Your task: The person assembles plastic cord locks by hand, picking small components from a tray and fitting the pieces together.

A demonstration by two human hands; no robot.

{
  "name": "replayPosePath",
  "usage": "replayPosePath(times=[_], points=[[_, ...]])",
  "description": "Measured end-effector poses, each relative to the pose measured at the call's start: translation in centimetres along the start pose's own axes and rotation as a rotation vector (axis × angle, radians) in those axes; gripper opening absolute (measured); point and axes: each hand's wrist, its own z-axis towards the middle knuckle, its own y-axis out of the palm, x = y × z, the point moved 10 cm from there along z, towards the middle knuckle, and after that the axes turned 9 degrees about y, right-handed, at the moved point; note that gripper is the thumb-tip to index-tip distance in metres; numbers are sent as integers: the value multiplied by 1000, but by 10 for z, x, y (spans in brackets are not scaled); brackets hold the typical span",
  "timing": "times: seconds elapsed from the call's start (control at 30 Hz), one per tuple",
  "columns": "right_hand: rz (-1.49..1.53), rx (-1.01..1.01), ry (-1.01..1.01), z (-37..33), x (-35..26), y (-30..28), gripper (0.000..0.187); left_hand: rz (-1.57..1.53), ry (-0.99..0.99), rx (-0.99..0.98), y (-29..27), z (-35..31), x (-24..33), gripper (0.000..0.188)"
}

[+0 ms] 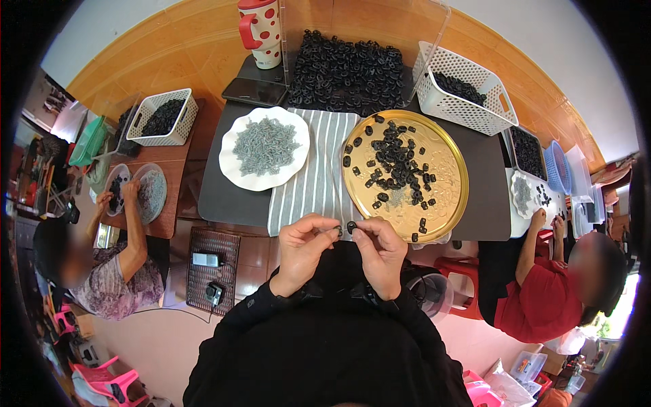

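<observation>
Both hands meet just off the table's near edge, fingertips a short gap apart. My right hand (380, 256) pinches a small black plastic piece (351, 227) between thumb and forefinger. My left hand (302, 252) is closed in a pinch too; a tiny dark thing shows at its fingertips, too small to name. Beyond them, a white scalloped plate (229, 161) carries a heap of small grey-green metal pins or screws (266, 144). To the right, a round gold tray (451, 200) holds loose black pieces (399, 159) and a few metal bits.
A striped cloth (296, 197) lies under the plate and tray. At the back are a pile of black pieces (349, 71), a white basket (468, 112), a phone (254, 91) and a dotted tumbler (266, 37). Co-workers sit left (115, 278) and right (542, 298).
</observation>
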Motion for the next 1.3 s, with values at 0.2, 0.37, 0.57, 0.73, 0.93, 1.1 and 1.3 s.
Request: replayPosePath(times=[0.2, 0.37, 0.57, 0.73, 0.93, 1.1, 1.3], points=[[-34, -34, -24, -1, 1, 4, 13, -1, 5, -30, 3, -1, 1, 18], [95, -59, 43, 0, 7, 4, 12, -22, -29, -64, 5, -1, -2, 18], [202, -125, 95, 1, 14, 4, 14, -128, -155, -142, 11, -4, -13, 21], [225, -168, 69, -1, 3, 10, 17, -129, -160, -180, 17, -5, -14, 27], [217, -207, -55, -6, -2, 13, 29, -109, -122, -176, 16, -4, -12, 29], [130, -149, -118, -10, -3, 11, 37, -136, -158, -181, 17, -4, -16, 30], [-37, -89, -222, -10, -12, 8, 36, -320, -310, -178, 16, -8, -28, 28]])
